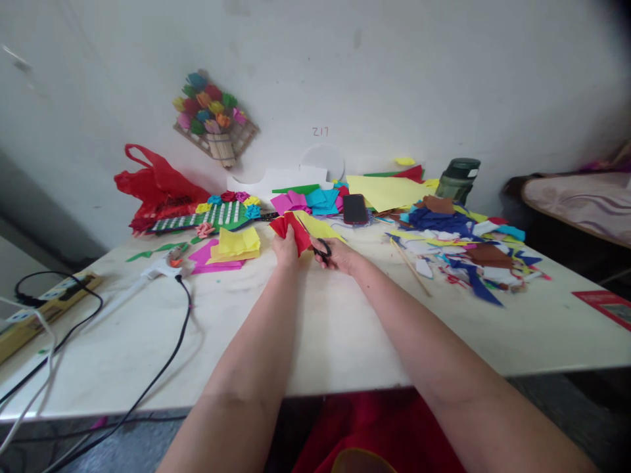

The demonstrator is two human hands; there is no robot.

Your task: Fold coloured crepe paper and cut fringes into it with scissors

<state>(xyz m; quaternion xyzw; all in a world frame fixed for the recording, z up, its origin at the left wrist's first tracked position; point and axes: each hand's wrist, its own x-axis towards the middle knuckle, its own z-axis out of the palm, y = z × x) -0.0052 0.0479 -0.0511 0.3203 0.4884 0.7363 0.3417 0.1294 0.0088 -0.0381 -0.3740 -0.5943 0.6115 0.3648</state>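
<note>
Pinched in my left hand (285, 248) is a folded piece of red paper (302, 239), fanned at its upper left. My right hand (336, 255) is closed round the handles of black scissors (323, 248), whose blades point up and left at the red paper's right edge. Whether the blades are cutting at this instant I cannot tell. Just behind both hands lies a yellow paper sheet (320, 227). Left of my left hand, a stack of yellow paper (238, 243) rests on magenta sheets (207, 258).
A glue gun (165, 264) with a black cord lies left, near a power strip (54, 305). Behind stand a flower-trimmed green craft piece (217, 215) and a red plastic bag (158, 184). A phone (355, 209), paper scraps (473, 253), a wooden stick (411, 268) and a bottle (458, 180) are right.
</note>
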